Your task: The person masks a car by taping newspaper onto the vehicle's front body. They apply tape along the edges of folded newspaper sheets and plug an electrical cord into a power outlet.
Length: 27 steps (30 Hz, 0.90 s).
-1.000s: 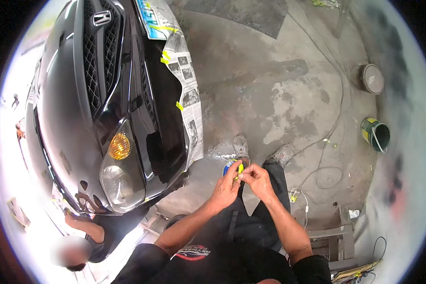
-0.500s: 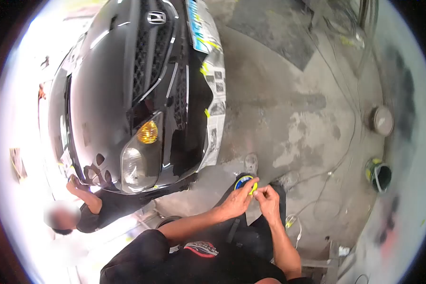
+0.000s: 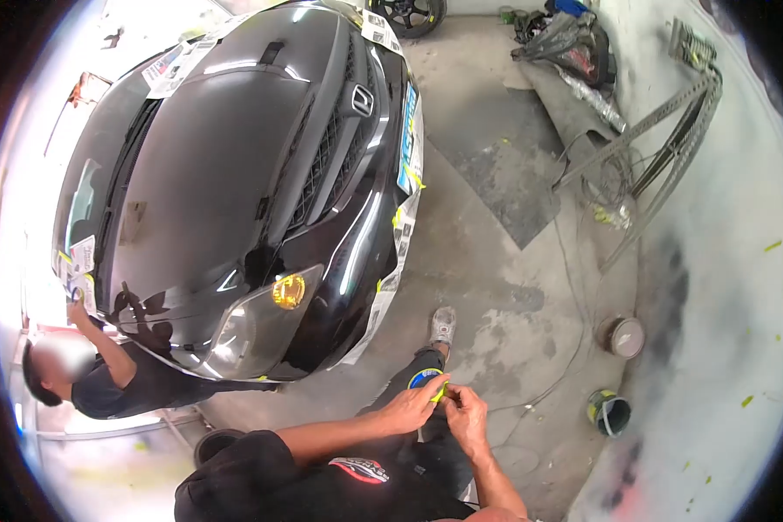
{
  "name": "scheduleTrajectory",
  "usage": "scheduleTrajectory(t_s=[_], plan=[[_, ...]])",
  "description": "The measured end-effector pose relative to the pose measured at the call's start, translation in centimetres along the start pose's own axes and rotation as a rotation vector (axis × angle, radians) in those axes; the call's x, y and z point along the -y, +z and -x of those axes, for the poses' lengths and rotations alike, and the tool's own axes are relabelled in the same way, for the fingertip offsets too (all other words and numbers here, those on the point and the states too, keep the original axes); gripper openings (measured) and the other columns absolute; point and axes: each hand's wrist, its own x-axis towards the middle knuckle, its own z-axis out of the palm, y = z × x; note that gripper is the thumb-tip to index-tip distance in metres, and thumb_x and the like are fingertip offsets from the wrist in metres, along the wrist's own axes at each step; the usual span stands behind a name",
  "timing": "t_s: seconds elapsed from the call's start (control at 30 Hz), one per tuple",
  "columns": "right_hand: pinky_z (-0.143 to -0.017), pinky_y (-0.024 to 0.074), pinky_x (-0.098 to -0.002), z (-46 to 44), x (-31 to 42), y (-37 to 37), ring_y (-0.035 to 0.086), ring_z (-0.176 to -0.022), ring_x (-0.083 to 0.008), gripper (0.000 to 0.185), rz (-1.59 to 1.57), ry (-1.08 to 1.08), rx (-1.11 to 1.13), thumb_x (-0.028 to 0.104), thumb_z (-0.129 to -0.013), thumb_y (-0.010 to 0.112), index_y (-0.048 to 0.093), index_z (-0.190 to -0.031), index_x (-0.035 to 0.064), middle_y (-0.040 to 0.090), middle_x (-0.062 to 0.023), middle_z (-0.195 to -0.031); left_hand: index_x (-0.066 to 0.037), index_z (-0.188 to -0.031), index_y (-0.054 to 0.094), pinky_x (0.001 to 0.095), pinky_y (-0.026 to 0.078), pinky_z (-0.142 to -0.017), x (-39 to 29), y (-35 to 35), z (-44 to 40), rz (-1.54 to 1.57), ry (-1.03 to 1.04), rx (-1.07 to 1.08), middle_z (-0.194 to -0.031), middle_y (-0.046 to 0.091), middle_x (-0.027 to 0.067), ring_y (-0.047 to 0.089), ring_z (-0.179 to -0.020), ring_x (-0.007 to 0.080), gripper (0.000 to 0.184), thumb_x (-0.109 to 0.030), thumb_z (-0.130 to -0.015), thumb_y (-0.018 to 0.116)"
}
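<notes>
Between your left hand (image 3: 411, 410) and right hand (image 3: 467, 414), both pinching it: yellow tape (image 3: 439, 394).
It should be light, limp and tacky, so take its edges; the likely firmer blue-and-yellow roll (image 3: 424, 377) beside your left hand suits a rim hold, though whether you grip it is unclear.

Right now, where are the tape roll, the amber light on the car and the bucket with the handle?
Tape roll (image 3: 424, 377): head view, on its blue centre.
Amber light (image 3: 289, 291): head view, middle of its lens.
Bucket (image 3: 594, 408): head view, outer wall.
</notes>
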Motion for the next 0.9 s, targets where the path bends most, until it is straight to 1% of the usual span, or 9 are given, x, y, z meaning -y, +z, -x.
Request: scheduleTrajectory(t_s=[0.17,0.27,0.37,0.47,0.5,0.57,0.8,0.87,0.9], plan=[[-0.073,0.0574,-0.0302,-5.1,4.8,-0.8,0.07,-0.081,-0.0155,0.03,-0.048,0.194,0.033,0.0,-0.088,0.071,0.063,-0.117,-0.0056,0.074,-0.0129,-0.092,-0.01,-0.156,0.028,0.0572,0.051,-0.08,-0.9,-5.0,-3.7,0.101,0.085,-0.025,-0.106,0.065,0.032,0.065,-0.094,0.0491,0.071,0.002,-0.091,0.052],[-0.07,0.0558,-0.0287,-8.9,6.6,0.1,0.066,-0.078,-0.0128,0.033,0.006,0.171,0.044,0.0,-0.089,0.069,0.059,-0.12,-0.0051,0.071,-0.0112,-0.088,-0.01,-0.156,0.028,0.0576,0.05,-0.079,-0.2,-8.7,-6.0,0.127,0.068,0.027,-0.105,0.065,0.0322,0.065,-0.093,0.049,0.07,0.001,-0.091,0.051],[-0.065,0.0527,-0.0287,-12.9,9.7,1.2,0.062,-0.073,-0.0114,0.027,0.028,0.087,0.038,0.001,-0.091,0.066,0.056,-0.116,-0.0033,0.068,-0.0093,-0.085,-0.009,-0.156,0.028,0.0594,0.049,-0.093,0.0,-12.9,-8.7,0.151,0.002,0.117,-0.122,0.062,0.0323,0.061,-0.11,0.0522,0.07,-0.004,-0.09,0.052],[-0.065,0.052,-0.0298,-17.0,15.0,1.3,0.062,-0.076,-0.0117,0.022,0.137,0.018,0.063,0.0,-0.092,0.063,0.056,-0.113,-0.0021,0.067,-0.0106,-0.085,-0.009,-0.156,0.027,0.0599,0.049,-0.072,-0.7,-17.0,-10.4,0.063,0.062,-0.024,-0.091,0.067,0.029,0.066,-0.083,0.049,0.072,-0.006,-0.09,0.055],[-0.066,0.052,-0.0298,-18.0,16.1,1.1,0.062,-0.076,-0.0118,0.022,0.16,-0.036,0.061,0.0,-0.092,0.063,0.056,-0.113,-0.002,0.067,-0.0109,-0.085,-0.008,-0.156,0.026,0.0603,0.048,-0.069,-1.6,-18.7,-11.0,0.07,-0.053,0.02,-0.086,0.067,0.0281,0.066,-0.078,0.0487,0.073,-0.01,-0.09,0.058],[-0.068,0.0525,-0.0298,-19.6,17.6,0.8,0.063,-0.079,-0.0122,0.021,0.207,-0.081,0.05,0.0,-0.094,0.062,0.056,-0.114,-0.0024,0.067,-0.0103,-0.088,-0.007,-0.157,0.025,0.0594,0.048,-0.069,-2.8,-21.1,-11.9,0.111,-0.036,-0.034,-0.087,0.067,0.0278,0.066,-0.079,0.0483,0.074,-0.011,-0.091,0.059],[-0.072,0.0521,-0.027,-27.3,19.2,-2.5,0.062,-0.084,-0.0109,0.025,-0.136,-0.006,0.056,0.004,-0.099,0.058,0.056,-0.123,-0.0043,0.067,-0.0081,-0.099,-0.007,-0.156,0.03,0.0537,0.051,-0.069,-6.8,-25.6,-17.3,0.107,0.018,-0.239,-0.086,0.068,0.0226,0.066,-0.078,0.0455,0.069,-0.009,-0.093,0.06],[-0.08,0.0532,-0.0318,-30.6,21.4,-4.9,0.064,-0.091,-0.0163,0.031,-0.067,-0.009,0.069,0.01,-0.097,0.063,0.059,-0.125,-0.004,0.067,-0.0113,-0.105,-0.007,-0.154,0.034,0.0529,0.051,-0.069,-7.5,-27.3,-19.8,0.158,-0.025,-0.375,-0.083,0.068,0.0206,0.066,-0.077,0.0455,0.067,-0.009,-0.093,0.06],[-0.085,0.0536,-0.035,-32.3,22.5,-5.9,0.065,-0.097,-0.0204,0.034,-0.034,-0.014,0.09,0.013,-0.096,0.065,0.061,-0.125,-0.0039,0.068,-0.0148,-0.11,-0.009,-0.155,0.036,0.047,0.054,-0.073,-8.6,-28.9,-20.9,0.181,-0.08,-0.401,-0.087,0.073,0.017,0.07,-0.08,0.0415,0.064,-0.01,-0.095,0.06]])
